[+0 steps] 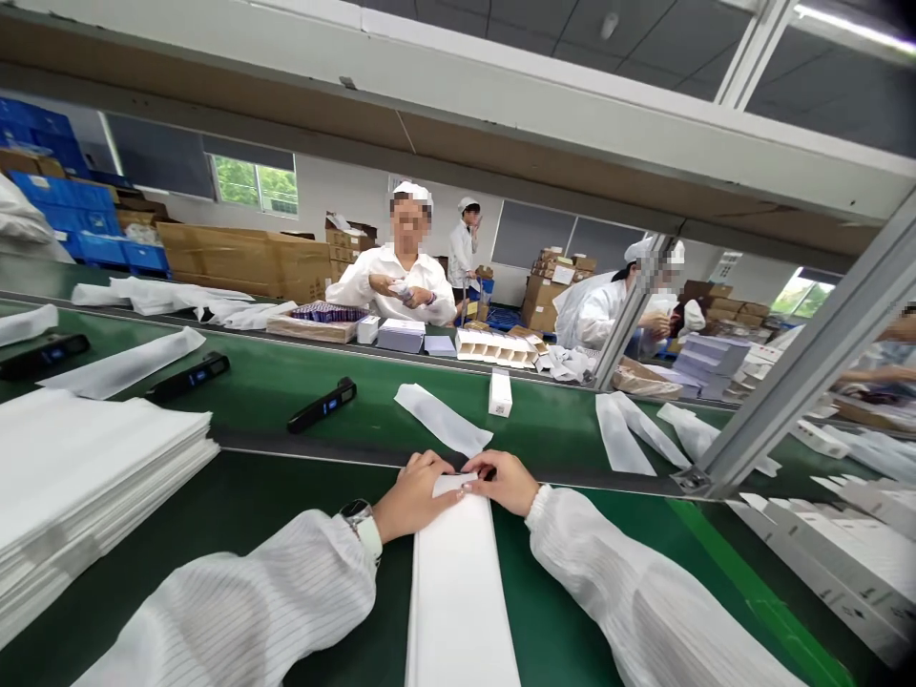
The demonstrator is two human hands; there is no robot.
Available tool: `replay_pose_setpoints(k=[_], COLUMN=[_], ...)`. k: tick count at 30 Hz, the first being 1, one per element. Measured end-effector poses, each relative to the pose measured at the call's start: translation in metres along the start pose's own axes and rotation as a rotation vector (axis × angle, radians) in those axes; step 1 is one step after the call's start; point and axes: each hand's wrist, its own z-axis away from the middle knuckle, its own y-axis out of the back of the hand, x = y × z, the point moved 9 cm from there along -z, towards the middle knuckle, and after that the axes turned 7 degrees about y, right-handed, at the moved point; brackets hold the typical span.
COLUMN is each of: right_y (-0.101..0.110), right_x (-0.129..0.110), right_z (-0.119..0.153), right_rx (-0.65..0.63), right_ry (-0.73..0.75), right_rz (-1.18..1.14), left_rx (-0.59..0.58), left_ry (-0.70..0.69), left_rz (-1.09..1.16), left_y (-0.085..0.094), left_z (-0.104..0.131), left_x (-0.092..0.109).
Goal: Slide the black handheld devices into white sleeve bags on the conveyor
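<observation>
A long, narrow white box-like piece (462, 601) lies in front of me on the dark green surface, running away from me; I cannot tell whether it is a carton or a stack of folded sheets. At its far end, my left hand (419, 496) is closed on the left side, thumb across the top. My right hand (505, 482) pinches the same end from the right, thumb and fingers meeting near a curved white flap (455, 484). Just beyond my fingers is a translucent white sleeve (444, 418) on the green belt (372, 377).
Black handheld devices with small lit displays (322, 405) and a small white box (500, 392) sit on the belt. A white stack (93, 477) stands left, white cartons (837, 563) right. A metal post (808, 353) slants at right. Co-workers (393, 277) work across the belt.
</observation>
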Motion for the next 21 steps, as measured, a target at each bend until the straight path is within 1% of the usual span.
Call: replay_pose_setpoints(k=[3, 7, 9, 12, 15, 19, 21], right_y=[-0.006, 0.001, 0.003, 0.004, 0.003, 0.001, 0.004], right_x=[0.005, -0.005, -0.011, -0.018, -0.016, -0.011, -0.011], right_z=[0.000, 0.006, 0.009, 0.011, 0.012, 0.017, 0.017], right_rx=[0.032, 0.118, 0.116, 0.049, -0.044, -0.222, -0.301], right_ry=[-0.042, -0.058, -0.043, -0.002, -0.011, 0.002, 0.007], right_rz=[-0.073, -0.050, -0.024, -0.011, -0.046, -0.096, -0.114], left_rx=[0.016, 0.024, 0.025, 0.026, -0.002, -0.067, -0.073], left_ry=[-0.030, -0.060, -0.076, -0.100, -0.127, -0.191, -0.203], left_rz=[0.053, 0.191, 0.245, 0.299, 0.385, 0.523, 0.588], left_y=[0.002, 0.008, 0.009, 0.008, 0.007, 0.010, 0.015], left_z=[0.002, 0.001, -0.003, -0.007, -0.007, -0.002, -0.001], left_x=[-0.003, -0.003, -0.002, -0.002, 0.000, 0.010, 0.012])
